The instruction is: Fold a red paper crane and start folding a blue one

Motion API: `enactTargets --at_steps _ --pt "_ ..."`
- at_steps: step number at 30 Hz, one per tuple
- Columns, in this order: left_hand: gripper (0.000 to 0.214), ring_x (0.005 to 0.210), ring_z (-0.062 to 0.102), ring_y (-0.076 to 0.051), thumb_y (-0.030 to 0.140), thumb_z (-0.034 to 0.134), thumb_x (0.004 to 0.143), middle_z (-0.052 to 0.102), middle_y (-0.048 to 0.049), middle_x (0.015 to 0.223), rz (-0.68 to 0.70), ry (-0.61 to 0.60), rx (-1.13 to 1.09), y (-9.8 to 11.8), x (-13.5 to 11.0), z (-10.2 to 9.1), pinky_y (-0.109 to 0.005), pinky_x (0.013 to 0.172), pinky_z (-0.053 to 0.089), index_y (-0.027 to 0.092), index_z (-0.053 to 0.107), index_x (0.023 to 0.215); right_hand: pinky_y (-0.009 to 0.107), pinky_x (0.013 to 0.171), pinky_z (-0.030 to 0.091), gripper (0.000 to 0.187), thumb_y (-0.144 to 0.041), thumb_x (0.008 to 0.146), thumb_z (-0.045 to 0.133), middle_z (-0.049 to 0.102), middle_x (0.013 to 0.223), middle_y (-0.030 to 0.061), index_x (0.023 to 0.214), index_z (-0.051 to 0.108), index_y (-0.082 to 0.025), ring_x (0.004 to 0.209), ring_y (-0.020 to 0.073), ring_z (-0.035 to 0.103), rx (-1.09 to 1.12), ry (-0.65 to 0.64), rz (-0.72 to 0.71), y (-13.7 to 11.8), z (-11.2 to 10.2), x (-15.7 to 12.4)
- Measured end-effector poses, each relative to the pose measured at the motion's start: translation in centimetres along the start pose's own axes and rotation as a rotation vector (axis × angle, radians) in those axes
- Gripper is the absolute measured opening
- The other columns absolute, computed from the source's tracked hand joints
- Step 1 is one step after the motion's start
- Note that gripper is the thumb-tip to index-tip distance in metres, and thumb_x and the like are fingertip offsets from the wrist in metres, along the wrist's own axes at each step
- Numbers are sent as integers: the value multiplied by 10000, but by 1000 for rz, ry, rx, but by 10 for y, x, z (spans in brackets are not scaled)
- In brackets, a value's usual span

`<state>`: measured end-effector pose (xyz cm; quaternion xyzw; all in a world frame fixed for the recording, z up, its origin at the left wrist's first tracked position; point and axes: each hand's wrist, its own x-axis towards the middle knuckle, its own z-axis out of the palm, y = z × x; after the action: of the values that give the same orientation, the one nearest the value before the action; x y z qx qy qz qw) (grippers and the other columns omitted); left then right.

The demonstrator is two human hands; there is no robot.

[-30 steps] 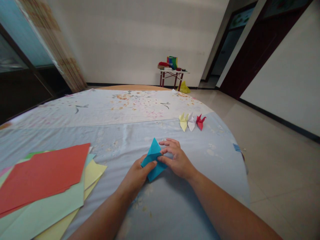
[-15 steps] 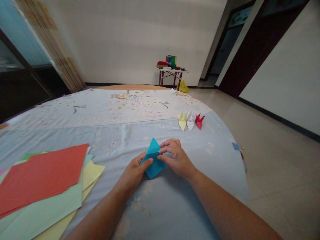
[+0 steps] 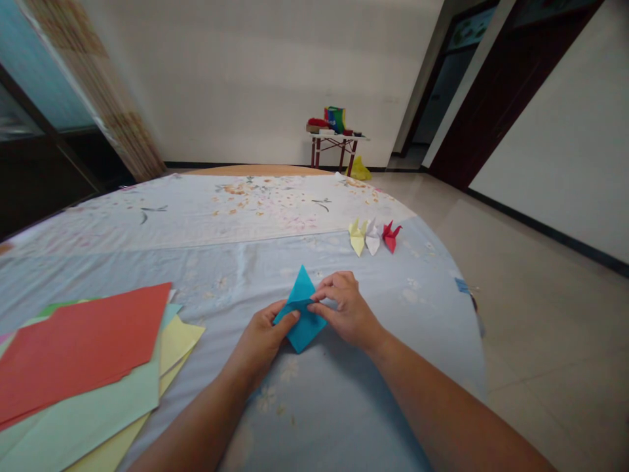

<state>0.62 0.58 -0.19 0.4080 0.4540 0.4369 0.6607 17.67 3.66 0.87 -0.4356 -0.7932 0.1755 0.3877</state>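
A folded sheet of blue origami paper [image 3: 305,328] is held just above the cloth in front of me, with a pointed flap standing up at its far end. My left hand [image 3: 270,331] grips its left side, thumb on top and fingers beneath. At the right edge, by the base of the flap, my right hand [image 3: 344,308] pinches the paper between thumb and fingertips. Beyond my right hand stand three folded paper cranes: a yellow one [image 3: 358,239], a white one [image 3: 373,240] and a red one [image 3: 391,237].
Coloured paper sheets, with a red sheet [image 3: 88,354] on top, are stacked at the left. A flowered tablecloth [image 3: 206,275] covers the round table, a blue clip [image 3: 462,286] at its right edge. Against the far wall stands a small table [image 3: 339,137] with items on it.
The upper flap of the blue paper stands a little taller and straighter. My right fingers have closed in slightly at its base, while my left hand keeps its hold.
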Motion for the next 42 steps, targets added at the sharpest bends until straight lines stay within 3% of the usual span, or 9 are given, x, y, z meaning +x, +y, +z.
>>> enactTargets --at_steps 5,14,19,23,27,30,34,36,42 --pt "314 583 560 -124 332 690 670 668 -18 667 -48 72 -49 1 0 1 -240 606 457 134 683 915 378 840 324 71 -255 741 677 590 843 30 811 690 -253 929 201 447 -64 6 -55 -1 0 0" --pt "194 583 560 -126 321 675 681 671 -29 678 -56 117 -237 8 -2 1 -250 593 472 136 675 741 392 894 283 186 -221 813 583 616 931 25 936 687 -314 968 200 419 -157 -20 -264 0 -7 1" --pt "241 589 557 -118 356 661 711 660 -27 653 -78 68 -187 7 -1 2 -223 583 452 121 678 765 417 908 265 213 -206 817 568 616 971 17 931 688 -339 985 209 406 -206 -33 -307 -1 -8 0" --pt "263 580 567 -117 337 699 668 684 -37 669 -84 97 -174 10 -3 3 -218 583 451 118 689 813 426 926 267 247 -165 782 589 610 999 16 940 685 -329 1011 213 411 -154 -60 -302 -2 -8 -1" --pt "302 580 591 -135 340 708 647 700 -38 685 -51 123 -158 13 -5 5 -238 602 468 127 693 860 397 924 321 255 -148 765 568 615 973 35 970 666 -265 997 198 455 11 -30 -175 -3 -9 -1" --pt "320 586 604 -148 359 700 654 706 -33 697 -35 135 -118 13 -5 6 -252 613 474 137 694 884 374 915 362 208 -265 785 571 621 961 55 973 641 -208 993 197 495 148 32 51 -4 -7 1" --pt "329 568 596 -149 382 685 670 696 -21 662 -14 145 -34 11 -6 5 -241 571 456 143 697 896 323 815 427 308 -412 752 600 635 920 51 935 632 -166 884 184 559 349 -119 337 -1 -2 1" --pt "329 572 594 -151 388 680 674 692 -17 659 -2 134 -8 10 -6 5 -242 573 452 149 699 899 281 734 438 289 -418 753 594 637 817 33 850 634 -150 777 158 567 439 -189 388 0 0 1" --pt "316 588 584 -148 404 663 692 684 -17 673 16 122 3 8 -6 4 -242 584 445 157 706 883 222 614 404 272 -409 735 615 584 680 -4 732 609 -137 634 109 507 586 -216 421 2 3 -1"
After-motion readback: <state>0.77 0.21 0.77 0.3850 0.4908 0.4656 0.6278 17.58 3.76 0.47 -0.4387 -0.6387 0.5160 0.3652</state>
